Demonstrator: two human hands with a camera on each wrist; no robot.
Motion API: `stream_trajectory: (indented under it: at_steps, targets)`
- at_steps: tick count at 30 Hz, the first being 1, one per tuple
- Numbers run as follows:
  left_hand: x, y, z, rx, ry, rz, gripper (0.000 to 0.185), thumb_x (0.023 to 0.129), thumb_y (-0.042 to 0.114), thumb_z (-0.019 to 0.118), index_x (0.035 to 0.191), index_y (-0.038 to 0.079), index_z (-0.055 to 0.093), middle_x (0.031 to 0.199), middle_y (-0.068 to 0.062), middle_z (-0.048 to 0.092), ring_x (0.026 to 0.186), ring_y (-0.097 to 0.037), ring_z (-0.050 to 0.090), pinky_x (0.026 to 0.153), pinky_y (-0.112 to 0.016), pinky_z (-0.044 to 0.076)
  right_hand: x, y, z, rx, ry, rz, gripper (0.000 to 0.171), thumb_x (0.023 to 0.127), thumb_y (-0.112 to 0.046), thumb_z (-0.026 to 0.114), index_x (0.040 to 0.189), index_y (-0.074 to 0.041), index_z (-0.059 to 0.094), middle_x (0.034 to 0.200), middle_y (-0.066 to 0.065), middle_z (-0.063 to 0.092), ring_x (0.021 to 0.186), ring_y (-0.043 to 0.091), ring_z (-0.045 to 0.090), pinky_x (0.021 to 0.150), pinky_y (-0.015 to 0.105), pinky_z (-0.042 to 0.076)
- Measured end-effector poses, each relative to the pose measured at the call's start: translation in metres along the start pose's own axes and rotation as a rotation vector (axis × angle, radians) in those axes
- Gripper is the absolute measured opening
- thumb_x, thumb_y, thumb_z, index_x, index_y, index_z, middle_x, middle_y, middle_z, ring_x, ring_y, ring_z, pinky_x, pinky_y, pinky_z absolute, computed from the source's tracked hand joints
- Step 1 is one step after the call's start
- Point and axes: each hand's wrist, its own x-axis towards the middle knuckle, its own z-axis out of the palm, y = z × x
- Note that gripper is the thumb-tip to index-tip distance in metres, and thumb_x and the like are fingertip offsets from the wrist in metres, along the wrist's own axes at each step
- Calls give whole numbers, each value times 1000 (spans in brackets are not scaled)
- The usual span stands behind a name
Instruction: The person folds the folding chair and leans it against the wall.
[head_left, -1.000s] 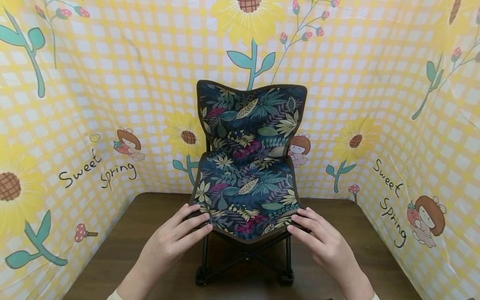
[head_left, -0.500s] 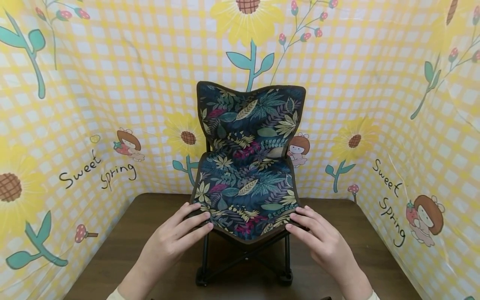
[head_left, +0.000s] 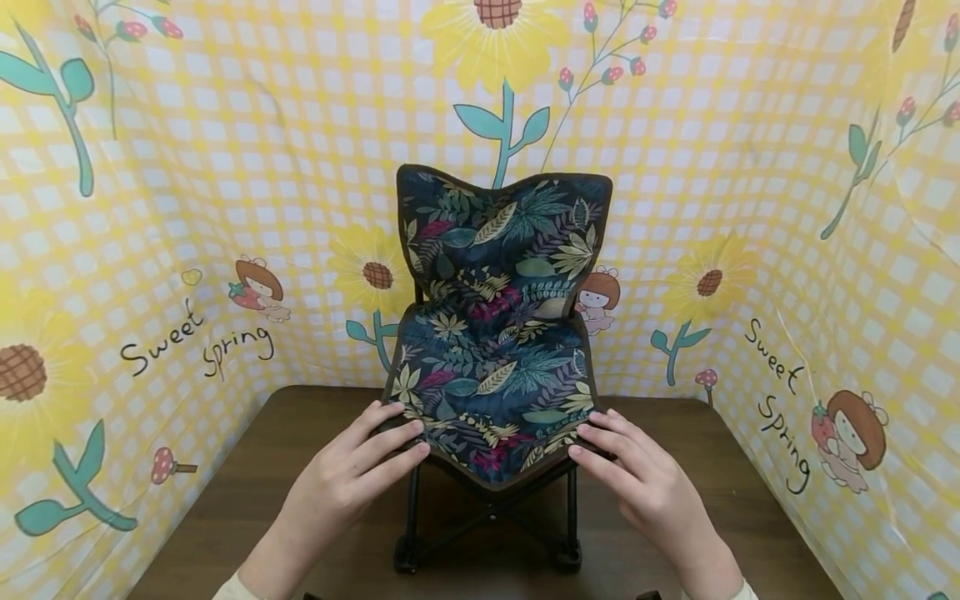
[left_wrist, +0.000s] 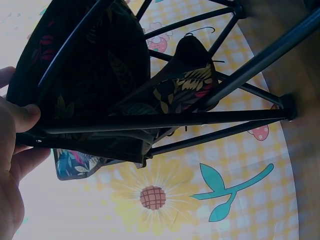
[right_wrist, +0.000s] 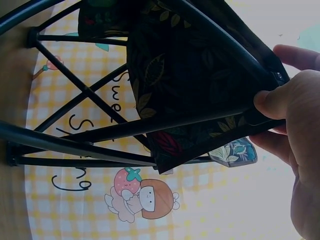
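A small folding chair (head_left: 495, 358) stands unfolded, facing me, with dark leaf-print fabric on a black tube frame. My left hand (head_left: 348, 479) grips the front left corner of its seat, fingers over the top. At the front right corner, my right hand (head_left: 652, 483) holds the seat the same way. Seen from below in the left wrist view, the left thumb (left_wrist: 30, 116) presses against the underside by the tube end. The right wrist view shows the right thumb (right_wrist: 267, 102) under the other corner, at the tube (right_wrist: 200, 115). Crossed legs (head_left: 492, 517) run between the front feet.
The chair stands on a dark brown wooden table (head_left: 225, 500). Yellow checked cloth (head_left: 315, 150) with sunflowers and cartoon figures hangs behind it and along both sides. Two small dark objects (head_left: 648, 595) peek in at the bottom edge of the head view.
Both hands have edged slightly toward each other, still gripping the seat corners. The chair's front feet stand a little closer together.
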Motion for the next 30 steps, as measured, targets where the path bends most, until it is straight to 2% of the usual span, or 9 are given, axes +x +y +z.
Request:
stream_trajectory:
  at_steps: [5,12,21,30]
  targets:
    - [2,0,0,-1,-3,1,32,108,4,46,116,8,77,119,-12,73,107,-41,68,112,-51,47,2,0,0,5,11,-6,33,105,7,45,113,-1,76,111,22,73,105,40,69,106,46,53]
    - [4,0,0,14,6,6,32,109,5,46,116,9,77,119,-13,74,106,-41,69,98,-57,55,5,0,1,15,21,1,33,104,8,44,114,0,75,112,23,72,111,39,68,107,46,52]
    - [8,2,0,8,9,11,33,108,3,46,117,9,77,120,-13,73,108,-41,68,99,-56,55,7,-2,2,10,23,16,34,104,8,44,115,0,75,113,22,72,112,37,68,106,46,53]
    - [11,3,0,13,12,11,33,108,3,46,118,9,77,120,-13,73,111,-41,67,96,-58,56,12,-5,1,-5,24,24,32,105,7,45,116,1,75,112,22,72,105,40,69,104,45,54]
